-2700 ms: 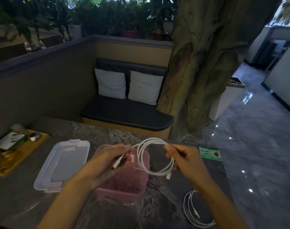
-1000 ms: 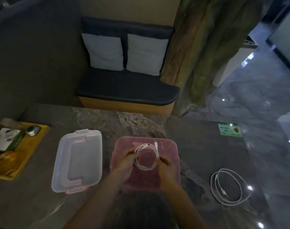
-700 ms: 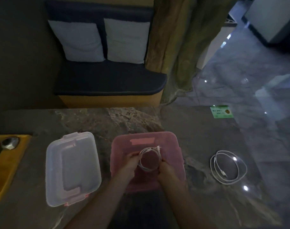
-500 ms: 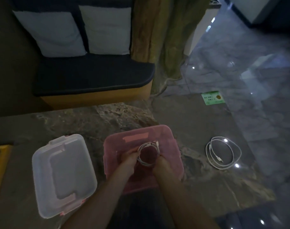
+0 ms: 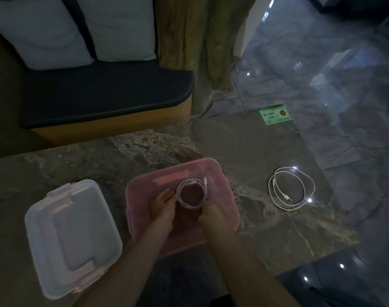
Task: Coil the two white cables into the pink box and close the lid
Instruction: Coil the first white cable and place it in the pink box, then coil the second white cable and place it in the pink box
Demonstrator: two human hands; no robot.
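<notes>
The open pink box [image 5: 220, 173] sits on the stone table in front of me. Inside it both hands hold a tightly coiled white cable [image 5: 191, 193]: my left hand [image 5: 163, 207] grips its left side, my right hand [image 5: 213, 214] its lower right. The coil's two plug ends stick out at its top. A second white cable [image 5: 291, 188] lies in a loose loop on the table to the right of the box. The translucent lid [image 5: 71, 235] with pink clips rests flat on the table to the left of the box.
A green card [image 5: 275, 114] lies at the table's far right corner. Beyond the table stand a dark bench [image 5: 105, 96] with two pale cushions and a tree trunk [image 5: 198, 52]. The table's right and near-right edges drop to a glossy tiled floor.
The cable, held up above the box as a wide loop, has been wound smaller and lowered into the box. The view has tilted down and swung right; the yellow tray at left left the frame.
</notes>
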